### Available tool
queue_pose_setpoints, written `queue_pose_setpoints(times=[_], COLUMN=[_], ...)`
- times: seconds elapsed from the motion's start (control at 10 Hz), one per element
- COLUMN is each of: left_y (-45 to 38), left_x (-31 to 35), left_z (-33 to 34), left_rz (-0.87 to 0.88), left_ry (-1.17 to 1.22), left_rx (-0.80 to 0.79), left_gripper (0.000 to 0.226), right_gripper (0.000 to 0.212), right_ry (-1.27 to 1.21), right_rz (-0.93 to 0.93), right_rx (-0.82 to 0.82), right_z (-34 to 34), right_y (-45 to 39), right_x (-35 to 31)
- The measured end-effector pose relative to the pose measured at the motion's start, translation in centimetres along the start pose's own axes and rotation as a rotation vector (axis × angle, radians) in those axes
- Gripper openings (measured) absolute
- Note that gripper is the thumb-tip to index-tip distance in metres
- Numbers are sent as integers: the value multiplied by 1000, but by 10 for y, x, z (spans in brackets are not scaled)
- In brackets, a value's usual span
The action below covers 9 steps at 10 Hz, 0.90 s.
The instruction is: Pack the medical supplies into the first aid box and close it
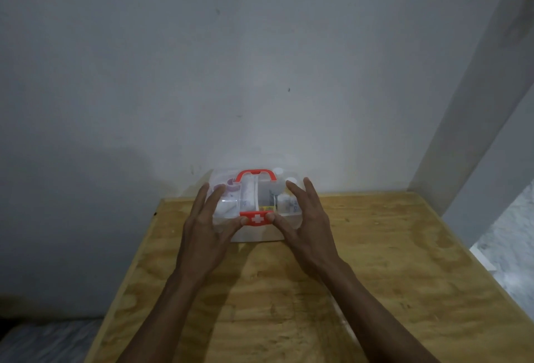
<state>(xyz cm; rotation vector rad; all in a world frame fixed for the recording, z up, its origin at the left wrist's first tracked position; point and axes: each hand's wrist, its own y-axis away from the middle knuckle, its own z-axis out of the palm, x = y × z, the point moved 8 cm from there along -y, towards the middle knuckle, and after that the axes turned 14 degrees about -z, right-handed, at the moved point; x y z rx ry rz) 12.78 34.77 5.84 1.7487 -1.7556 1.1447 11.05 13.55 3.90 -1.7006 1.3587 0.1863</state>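
First aid box (254,203), frame centre on plywood table (390,276): supplies blurred, possibly bottles; left hand (205,229) and right hand (306,226) spread, thumbs pressing red latch (256,219); grey wall behind.

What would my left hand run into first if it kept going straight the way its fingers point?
Your left hand already rests on the first aid box, so probably the clear lid, then the wall behind; depth is unclear.

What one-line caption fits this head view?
Both thumbs press the red latch of a lidded clear first aid box, left hand and right hand flanking it on a wooden table.
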Motion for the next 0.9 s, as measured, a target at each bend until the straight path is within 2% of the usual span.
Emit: queue_pose_setpoints(times=[0.5,0.6,0.7,0.8,0.9], left_y=[-19,-21,-15,-4,27], left_x=[-9,-13,-15,-7,-7], left_z=[5,6,8,-1,-16], left_rz=[-35,-72,-64,-26,-8], left_ry=[-16,-99,-146,-111,7], left_rx=[-9,-1,0,38,124], left_gripper=[80,80,78,75,62], right_gripper=[78,78,80,79,71], right_ry=[-14,-6,21,-16,-48], right_rz=[10,45,46,11,-30], right_rx=[-12,-43,-94,-68,13], right_z=[11,11,10,-6,-23], right_y=[-14,-16,-11,-3,31], right_x=[7,6,3,-10,-18])
